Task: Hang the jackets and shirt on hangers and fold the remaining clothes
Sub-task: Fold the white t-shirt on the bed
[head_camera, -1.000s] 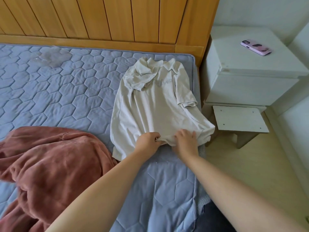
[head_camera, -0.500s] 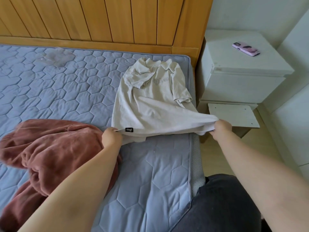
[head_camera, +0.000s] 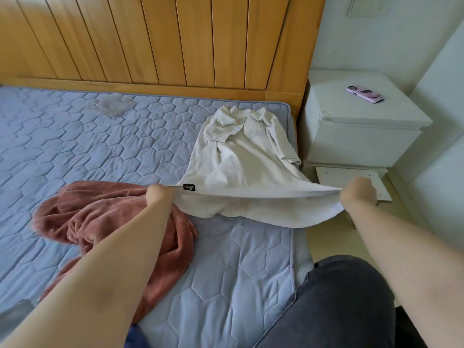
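Over the mattress, T-shirt hem tauter than before, fingers of left hand and right hand around its corners.

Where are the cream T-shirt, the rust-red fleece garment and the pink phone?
cream T-shirt (head_camera: pixel 238 169): head view, on the flat body panel above the hem.
rust-red fleece garment (head_camera: pixel 108 217): head view, on its bunched middle.
pink phone (head_camera: pixel 365 94): head view, on the back of its case.
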Tool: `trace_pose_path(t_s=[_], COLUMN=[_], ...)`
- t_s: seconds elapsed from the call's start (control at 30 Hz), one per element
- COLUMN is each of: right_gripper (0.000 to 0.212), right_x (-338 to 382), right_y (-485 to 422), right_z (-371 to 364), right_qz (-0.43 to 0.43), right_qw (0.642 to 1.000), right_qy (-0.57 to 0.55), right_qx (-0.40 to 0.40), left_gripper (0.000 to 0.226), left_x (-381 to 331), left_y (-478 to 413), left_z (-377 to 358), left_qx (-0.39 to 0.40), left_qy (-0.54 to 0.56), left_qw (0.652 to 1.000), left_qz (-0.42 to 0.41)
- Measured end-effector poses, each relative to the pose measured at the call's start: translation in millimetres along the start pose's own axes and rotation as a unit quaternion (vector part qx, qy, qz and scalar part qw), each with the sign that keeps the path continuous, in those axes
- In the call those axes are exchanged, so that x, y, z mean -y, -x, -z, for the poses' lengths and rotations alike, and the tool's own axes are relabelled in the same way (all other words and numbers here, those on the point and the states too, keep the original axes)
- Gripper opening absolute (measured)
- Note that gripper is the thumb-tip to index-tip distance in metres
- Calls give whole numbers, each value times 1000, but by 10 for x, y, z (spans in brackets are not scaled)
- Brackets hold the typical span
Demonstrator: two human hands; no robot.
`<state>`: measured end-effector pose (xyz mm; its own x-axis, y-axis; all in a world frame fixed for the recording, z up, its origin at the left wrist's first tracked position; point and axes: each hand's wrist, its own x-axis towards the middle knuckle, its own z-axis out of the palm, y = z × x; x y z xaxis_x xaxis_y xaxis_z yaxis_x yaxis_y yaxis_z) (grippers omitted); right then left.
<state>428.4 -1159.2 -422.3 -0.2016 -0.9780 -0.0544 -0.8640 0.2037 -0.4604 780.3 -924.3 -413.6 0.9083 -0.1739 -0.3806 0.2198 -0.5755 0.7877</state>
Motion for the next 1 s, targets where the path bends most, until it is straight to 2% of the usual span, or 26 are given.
trace_pose_path(t_s=[0.1, 0.2, 0.23, 0.27, 0.3, 0.33, 0.37, 0.4, 0.43, 0.47, 0.53, 0.57, 0.6, 0.77, 0.83, 0.9, 1.0], right_gripper=[22, 27, 27, 29, 31, 31, 26, 22, 23, 34, 60, 65, 65, 57, 53, 48, 48], right_x=[-21, 58, 79, 70, 24, -58, -133, -190, -234, -245, -189, -139, -81, 169, 248, 321, 419], right_y=[1, 95, 104, 106, 98, 82, 92, 118, 151, 196, 285, 343, 399, 518, 488, 404, 158], right_z=[33, 105, 141, 163, 160, 105, 45, -8, -75, -135, -225, -250, -284, -570, -723, -891, -1198], right_qz=[-34, -32, -25, -24, -29, -33, -28, -25, -24, -24, -13, -3, 11, 121, 159, 227, 349], right_qw=[998, 984, 979, 979, 985, 994, 999, 998, 993, 986, 972, 968, 966, 948, 942, 932, 896], right_qy=[-46, -159, -179, -174, -144, -89, -17, 43, 91, 126, 161, 163, 165, 157, 146, 129, 132], right_qx=[-23, -77, -96, -101, -89, -59, -14, 31, 70, 103, 170, 189, 200, 248, 257, 250, 239], left_gripper=[33, 41, 43, 42, 39, 35, 34, 34, 35, 37, 45, 49, 52, 56, 58, 60, 58], left_x=[35, 0, 21, 38, 95, 152, 201, 233, 261, 275, 250, 249, 234, 164, 148, 109, 34], left_y=[-27, -19, -44, -94, -145, -154, -163, -193, -206, -194, -134, -79, -10, 309, 362, 409, 378], left_z=[18, 26, 31, 46, 59, 97, 149, 166, 165, 145, 29, -76, -193, -935, -1254, -1567, -2068], left_qx=[-11, -52, -67, -79, -75, -44, -2, 24, 32, 43, 85, 101, 122, 201, 219, 219, 193], left_qy=[56, 173, 133, 29, -158, -333, -461, -544, -599, -635, -663, -669, -659, -581, -542, -512, -476], left_qw=[998, 982, 985, 981, 943, 871, 799, 747, 706, 671, 603, 572, 575, 645, 683, 724, 775], left_qz=[14, -49, -92, -176, -283, -358, -385, -382, -378, -381, -436, -464, -469, -455, -438, -407, -368])
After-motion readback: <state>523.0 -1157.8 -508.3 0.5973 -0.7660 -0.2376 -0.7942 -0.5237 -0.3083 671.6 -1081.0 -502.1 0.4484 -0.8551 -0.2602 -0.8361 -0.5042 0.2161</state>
